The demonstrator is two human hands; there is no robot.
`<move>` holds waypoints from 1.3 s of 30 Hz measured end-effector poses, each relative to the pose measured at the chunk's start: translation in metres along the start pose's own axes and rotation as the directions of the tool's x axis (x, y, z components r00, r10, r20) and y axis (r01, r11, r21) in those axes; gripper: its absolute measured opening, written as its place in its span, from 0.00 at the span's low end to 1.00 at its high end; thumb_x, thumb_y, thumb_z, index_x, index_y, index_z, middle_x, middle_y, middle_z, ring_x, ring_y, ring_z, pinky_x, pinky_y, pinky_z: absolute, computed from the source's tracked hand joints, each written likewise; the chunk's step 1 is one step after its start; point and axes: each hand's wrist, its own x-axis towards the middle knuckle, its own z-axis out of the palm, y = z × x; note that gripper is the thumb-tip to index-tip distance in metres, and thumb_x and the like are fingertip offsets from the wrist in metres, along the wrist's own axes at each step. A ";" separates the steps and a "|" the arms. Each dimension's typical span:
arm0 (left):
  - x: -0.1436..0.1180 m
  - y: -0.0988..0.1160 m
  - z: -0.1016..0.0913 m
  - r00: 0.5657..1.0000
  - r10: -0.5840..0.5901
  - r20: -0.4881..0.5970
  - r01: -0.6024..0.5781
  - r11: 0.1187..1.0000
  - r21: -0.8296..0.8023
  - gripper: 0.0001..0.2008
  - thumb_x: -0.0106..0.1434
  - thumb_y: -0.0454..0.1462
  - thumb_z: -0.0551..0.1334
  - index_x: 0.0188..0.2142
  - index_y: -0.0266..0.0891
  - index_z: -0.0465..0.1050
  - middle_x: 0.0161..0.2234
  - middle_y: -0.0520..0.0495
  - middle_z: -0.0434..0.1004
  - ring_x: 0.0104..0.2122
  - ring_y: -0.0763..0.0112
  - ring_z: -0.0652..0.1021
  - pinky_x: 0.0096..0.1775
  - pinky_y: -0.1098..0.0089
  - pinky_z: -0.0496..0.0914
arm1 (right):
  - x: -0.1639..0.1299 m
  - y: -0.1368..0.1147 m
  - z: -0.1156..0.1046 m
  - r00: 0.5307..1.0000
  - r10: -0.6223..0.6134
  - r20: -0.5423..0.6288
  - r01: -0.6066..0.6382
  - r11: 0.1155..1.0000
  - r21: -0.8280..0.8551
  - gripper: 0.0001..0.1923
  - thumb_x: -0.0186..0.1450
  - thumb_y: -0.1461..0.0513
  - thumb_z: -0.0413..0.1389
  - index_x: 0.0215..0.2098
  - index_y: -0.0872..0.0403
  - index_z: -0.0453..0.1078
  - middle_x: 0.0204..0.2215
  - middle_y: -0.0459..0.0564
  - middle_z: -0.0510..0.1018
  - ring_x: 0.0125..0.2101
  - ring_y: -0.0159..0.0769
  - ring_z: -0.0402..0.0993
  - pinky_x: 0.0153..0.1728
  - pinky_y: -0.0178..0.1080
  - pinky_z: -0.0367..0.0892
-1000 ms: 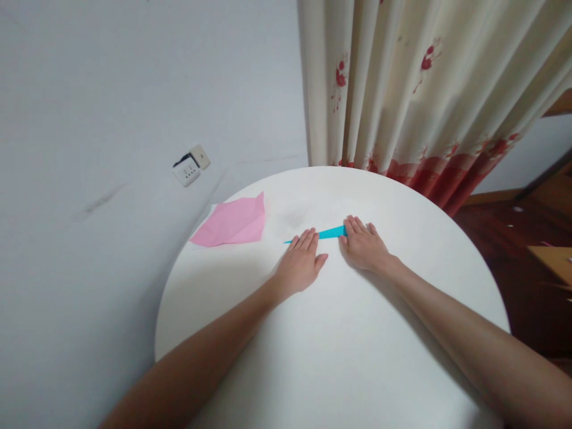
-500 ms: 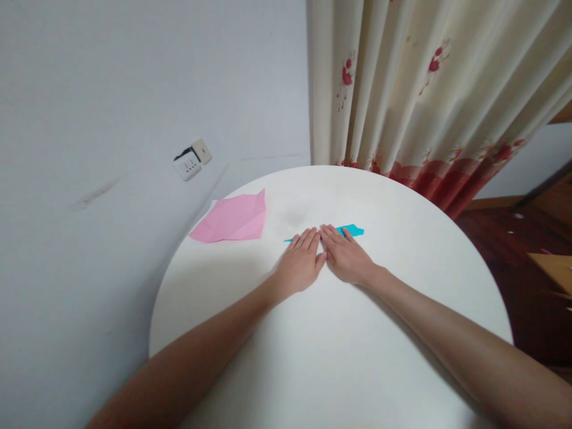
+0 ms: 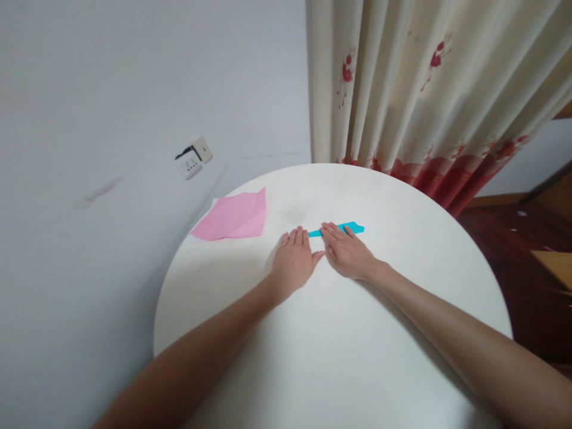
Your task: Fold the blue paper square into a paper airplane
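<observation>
A narrow folded piece of blue paper (image 3: 354, 227) lies across the white round table (image 3: 339, 333), its wider end to the right. My left hand (image 3: 295, 256) lies flat with fingers stretched over the thin left end, covering most of it. On the wider part rests my right hand (image 3: 346, 252), palm down, fingers extended over the paper. A short strip of blue shows between the two hands. What lies under the palms is hidden.
A creased pink paper sheet (image 3: 235, 215) lies on the table's far left, with a white edge beneath it. Behind stands a pale wall with a socket (image 3: 188, 164). A cream and red curtain (image 3: 402, 89) hangs close to the table's far edge.
My left hand has slid slightly left along the blue paper, opening a gap between the hands. My right hand has stayed nearly in place.
</observation>
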 end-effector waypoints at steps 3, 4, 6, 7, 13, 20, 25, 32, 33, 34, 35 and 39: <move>-0.004 -0.011 -0.002 0.996 -0.077 0.053 0.074 0.995 0.063 0.41 0.72 0.55 0.52 0.62 0.12 0.62 0.63 0.14 0.62 0.63 0.39 0.67 0.63 0.51 0.59 | 0.000 0.000 0.000 1.000 0.002 -0.001 -0.002 1.000 0.000 0.30 0.73 0.61 0.39 0.71 0.63 0.54 0.71 0.59 0.54 0.71 0.46 0.48 0.68 0.55 0.49; -0.005 -0.016 -0.002 0.993 -0.098 0.061 0.094 0.993 0.075 0.42 0.71 0.55 0.53 0.61 0.11 0.62 0.61 0.12 0.63 0.63 0.38 0.68 0.63 0.51 0.60 | 0.000 0.000 -0.001 1.000 0.001 0.000 -0.001 1.000 0.001 0.30 0.73 0.61 0.39 0.71 0.63 0.53 0.71 0.59 0.54 0.71 0.46 0.48 0.68 0.55 0.49; -0.004 -0.024 -0.001 0.988 -0.142 0.053 0.137 0.987 0.084 0.43 0.71 0.56 0.52 0.60 0.10 0.63 0.60 0.11 0.64 0.62 0.36 0.69 0.62 0.49 0.60 | 0.000 0.000 -0.001 1.000 0.001 0.003 -0.001 1.000 0.002 0.30 0.73 0.61 0.39 0.71 0.63 0.53 0.71 0.59 0.54 0.71 0.47 0.47 0.68 0.56 0.49; -0.003 -0.027 -0.001 0.985 -0.168 0.026 0.165 0.983 0.080 0.42 0.71 0.55 0.52 0.61 0.10 0.62 0.61 0.11 0.63 0.63 0.36 0.67 0.62 0.49 0.60 | 0.000 -0.001 -0.001 1.000 0.001 0.003 -0.001 1.000 0.002 0.30 0.73 0.61 0.39 0.71 0.63 0.54 0.71 0.59 0.54 0.71 0.47 0.47 0.68 0.56 0.49; 0.010 -0.022 0.008 0.989 0.003 -0.147 -0.016 0.996 -0.082 0.31 0.75 0.42 0.48 0.68 0.20 0.51 0.70 0.24 0.50 0.70 0.49 0.55 0.67 0.52 0.53 | 0.000 0.000 0.004 1.000 0.000 -0.015 0.000 1.000 0.011 0.30 0.73 0.61 0.39 0.71 0.63 0.53 0.71 0.59 0.53 0.71 0.46 0.47 0.68 0.56 0.48; 0.013 -0.018 0.023 0.971 0.229 -0.066 -0.238 0.945 -0.226 0.29 0.75 0.46 0.48 0.69 0.31 0.53 0.71 0.33 0.51 0.71 0.55 0.55 0.68 0.52 0.54 | 0.001 0.005 0.004 1.000 0.003 0.011 -0.003 1.000 0.029 0.30 0.74 0.61 0.38 0.72 0.64 0.52 0.72 0.58 0.52 0.71 0.46 0.45 0.69 0.57 0.47; 0.013 -0.018 0.021 0.975 0.214 -0.065 -0.223 0.946 -0.234 0.29 0.75 0.47 0.48 0.69 0.31 0.54 0.71 0.33 0.51 0.71 0.55 0.55 0.68 0.53 0.53 | 0.000 0.015 0.001 0.996 0.094 -0.008 -0.094 0.995 -0.010 0.31 0.74 0.59 0.38 0.72 0.65 0.51 0.72 0.59 0.52 0.71 0.47 0.46 0.68 0.58 0.47; 0.014 -0.018 0.025 0.974 0.216 -0.062 -0.225 0.947 -0.229 0.30 0.75 0.47 0.49 0.69 0.30 0.53 0.71 0.33 0.50 0.71 0.55 0.54 0.68 0.52 0.53 | 0.000 0.048 0.001 0.930 0.368 -0.029 -0.368 0.929 -0.022 0.31 0.76 0.55 0.37 0.71 0.61 0.51 0.72 0.60 0.51 0.71 0.49 0.45 0.67 0.64 0.44; 0.014 -0.018 0.025 0.975 0.216 -0.058 -0.224 0.948 -0.228 0.30 0.75 0.47 0.49 0.69 0.30 0.53 0.71 0.33 0.50 0.71 0.55 0.54 0.68 0.51 0.53 | 0.000 0.054 0.000 0.916 0.400 -0.029 -0.401 0.916 -0.010 0.30 0.76 0.54 0.36 0.71 0.61 0.51 0.72 0.61 0.51 0.71 0.50 0.45 0.67 0.65 0.43; 0.014 -0.018 0.025 0.975 0.216 -0.055 -0.223 0.948 -0.226 0.30 0.75 0.47 0.49 0.69 0.29 0.53 0.71 0.33 0.50 0.71 0.55 0.54 0.68 0.51 0.53 | 0.000 0.059 -0.001 0.901 0.432 -0.035 -0.432 0.902 0.008 0.30 0.76 0.54 0.36 0.70 0.61 0.53 0.72 0.61 0.52 0.71 0.50 0.45 0.67 0.66 0.43; 0.014 -0.018 0.024 0.975 0.216 -0.052 -0.222 0.949 -0.225 0.30 0.75 0.47 0.49 0.69 0.29 0.53 0.71 0.33 0.49 0.71 0.55 0.53 0.68 0.51 0.53 | 0.000 0.063 -0.002 0.886 0.461 -0.045 -0.460 0.887 0.034 0.30 0.76 0.53 0.35 0.69 0.61 0.55 0.71 0.62 0.53 0.71 0.51 0.45 0.66 0.66 0.43; 0.013 -0.018 0.023 0.976 0.211 -0.049 -0.217 0.950 -0.226 0.31 0.76 0.47 0.48 0.69 0.29 0.53 0.71 0.33 0.49 0.71 0.55 0.53 0.68 0.51 0.52 | 0.004 0.071 -0.008 0.827 0.540 -0.158 -0.507 0.837 0.205 0.31 0.77 0.53 0.31 0.65 0.62 0.61 0.68 0.66 0.60 0.70 0.54 0.51 0.65 0.64 0.49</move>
